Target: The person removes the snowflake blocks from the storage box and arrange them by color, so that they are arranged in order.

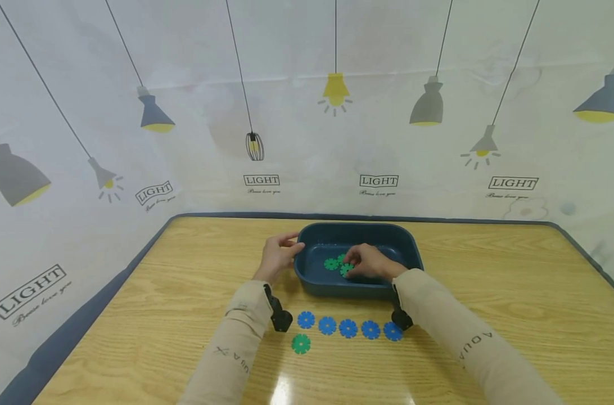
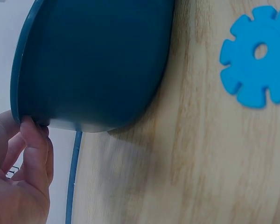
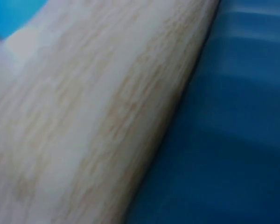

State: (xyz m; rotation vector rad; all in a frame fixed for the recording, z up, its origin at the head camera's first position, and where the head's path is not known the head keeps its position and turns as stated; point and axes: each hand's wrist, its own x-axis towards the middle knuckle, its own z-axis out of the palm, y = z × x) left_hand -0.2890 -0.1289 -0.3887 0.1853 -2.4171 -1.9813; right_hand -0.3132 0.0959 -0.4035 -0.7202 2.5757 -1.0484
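A dark blue plastic basin (image 1: 332,289) stands on the table, with a few green notched discs (image 1: 331,264) on its floor. My left hand (image 1: 278,254) grips the basin's left rim, thumb at the edge and fingers along the outer wall; the left wrist view shows these fingers (image 2: 36,149) against the wall. Reaching over the front rim, my right hand (image 1: 370,262) is down inside the basin, thumb and fingertips curled at a green notched disc (image 1: 346,270). The right wrist view is blurred and shows only the basin's wall (image 3: 224,140) and table, not the hand.
Several blue notched discs (image 1: 348,328) lie in a row on the wooden table (image 1: 150,315) in front of the basin. Another green disc (image 1: 301,343) lies below the row's left end. A lamp-patterned sheet (image 1: 297,112) hangs behind the table.
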